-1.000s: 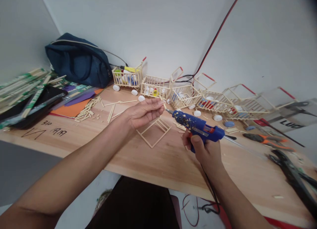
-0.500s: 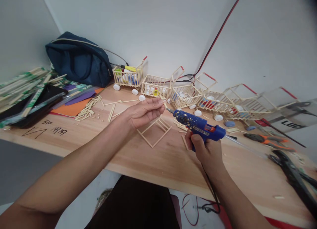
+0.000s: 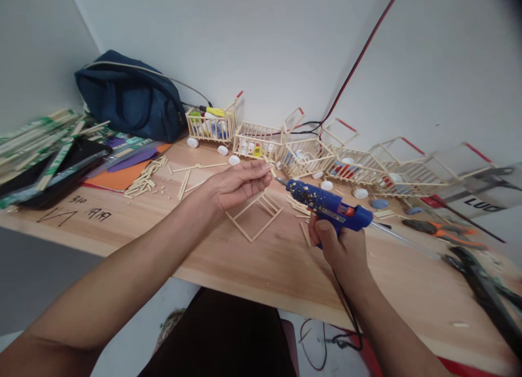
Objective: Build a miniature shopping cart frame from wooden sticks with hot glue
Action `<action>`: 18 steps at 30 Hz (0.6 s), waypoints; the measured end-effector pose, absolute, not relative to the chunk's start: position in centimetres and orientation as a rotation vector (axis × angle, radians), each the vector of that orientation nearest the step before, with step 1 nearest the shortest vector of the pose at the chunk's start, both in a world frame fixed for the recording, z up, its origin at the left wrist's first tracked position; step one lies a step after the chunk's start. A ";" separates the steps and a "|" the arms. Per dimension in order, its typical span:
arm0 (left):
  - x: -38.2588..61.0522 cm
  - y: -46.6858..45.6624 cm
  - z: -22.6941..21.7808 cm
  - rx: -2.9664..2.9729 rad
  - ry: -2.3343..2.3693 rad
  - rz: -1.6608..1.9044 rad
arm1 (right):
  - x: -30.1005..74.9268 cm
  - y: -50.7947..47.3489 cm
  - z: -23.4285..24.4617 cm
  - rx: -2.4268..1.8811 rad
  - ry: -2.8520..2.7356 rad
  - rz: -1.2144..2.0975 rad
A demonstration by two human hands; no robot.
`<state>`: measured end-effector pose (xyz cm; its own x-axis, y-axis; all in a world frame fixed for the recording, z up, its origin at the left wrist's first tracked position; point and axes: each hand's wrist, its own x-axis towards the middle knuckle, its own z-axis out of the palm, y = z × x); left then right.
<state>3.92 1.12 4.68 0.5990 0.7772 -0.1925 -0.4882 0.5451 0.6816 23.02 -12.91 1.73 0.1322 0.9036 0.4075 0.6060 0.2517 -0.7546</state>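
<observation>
My right hand (image 3: 340,246) is wrapped round the handle of a blue hot glue gun (image 3: 316,200), its barrel speckled with bits and a clear glue stick (image 3: 402,238) trailing from its back. The nozzle points left, at the fingertips of my left hand (image 3: 244,185). Those fingers pinch a short wooden stick (image 3: 272,171), whose end meets the nozzle tip; most of it is hidden. Under my left hand a square frame of thin wooden sticks (image 3: 265,224) lies on the wooden table (image 3: 228,263).
Several small stick-built carts (image 3: 261,135) with white wheels line the wall. A dark blue bag (image 3: 134,97), packaged chopsticks (image 3: 49,132) and cut stick pieces (image 3: 147,178) lie left. Orange-handled pliers (image 3: 444,233) and a black-handled tool (image 3: 481,290) lie right. The gun's cord hangs over the table edge.
Almost nothing differs. The glue gun and my right hand have shifted very slightly right; my left hand keeps its pinch at the nozzle.
</observation>
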 end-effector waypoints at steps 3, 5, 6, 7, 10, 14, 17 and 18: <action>4.0 1.0 4.8 0.616 0.527 0.801 | 23.1 -12.9 1.6 -1.433 -1.550 0.417; 4.0 0.9 4.9 0.616 0.533 0.799 | 23.1 -12.9 1.5 -1.426 -1.541 0.428; 4.0 0.9 4.9 0.618 0.536 0.797 | 23.1 -12.9 1.5 -1.426 -1.539 0.429; 4.0 0.9 4.9 0.619 0.538 0.796 | 23.1 -13.0 1.5 -1.427 -1.538 0.428; 4.0 0.9 4.9 0.614 0.539 0.798 | 23.1 -13.0 1.5 -1.433 -1.536 0.424; 4.0 1.0 4.8 0.632 0.535 0.786 | 23.1 -13.0 1.5 -1.429 -1.537 0.432; 3.9 1.1 4.6 0.647 0.529 0.777 | 23.1 -13.0 1.4 -1.424 -1.540 0.437; 3.9 1.1 4.6 0.649 0.530 0.772 | 23.1 -13.0 1.4 -1.425 -1.541 0.434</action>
